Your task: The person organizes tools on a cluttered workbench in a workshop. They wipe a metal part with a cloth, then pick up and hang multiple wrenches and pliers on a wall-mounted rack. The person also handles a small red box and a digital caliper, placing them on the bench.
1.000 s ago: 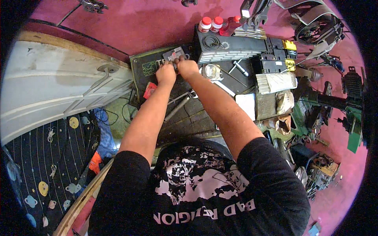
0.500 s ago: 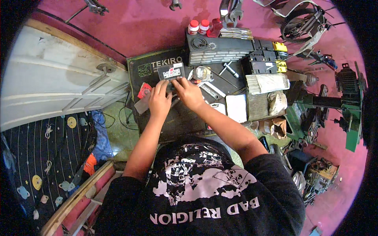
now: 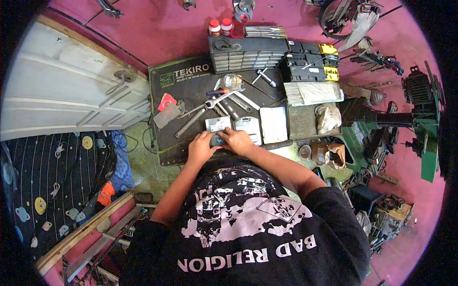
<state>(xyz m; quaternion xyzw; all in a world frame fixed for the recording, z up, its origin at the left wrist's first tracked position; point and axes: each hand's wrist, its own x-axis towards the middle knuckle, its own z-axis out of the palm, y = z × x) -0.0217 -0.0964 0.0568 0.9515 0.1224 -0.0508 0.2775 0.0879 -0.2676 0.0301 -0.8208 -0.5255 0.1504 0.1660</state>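
Note:
Close to the bench's front edge, my left hand [image 3: 201, 147] and my right hand [image 3: 239, 142] come together at a small flat plastic case [image 3: 218, 124]. Its pale, labelled part stands out beyond my fingers, while a darker part lies between my fingertips. Fingers are curled on it from both sides, hiding how it joins and what it contains. Just right of my right hand lies a rounded grey-white case [image 3: 248, 127]. Beyond the hands are a metal bar [image 3: 191, 123], an open-end wrench [image 3: 220, 99] and a screwdriver with a dark blue handle [image 3: 216, 93].
A white pad [image 3: 273, 125] lies right of the grey case. Farther back are a T-handle wrench [image 3: 265, 77], a round clear container [image 3: 233, 81] and a drawer cabinet [image 3: 248, 59]. A red packet [image 3: 166, 101] and a grey plate [image 3: 167, 116] lie left. Green machinery [image 3: 428, 157] stands right.
Both hands have drawn the plastic case back from mid-bench to near the front edge. The wrench and metal bar that they covered now show. The whole view has shifted a little.

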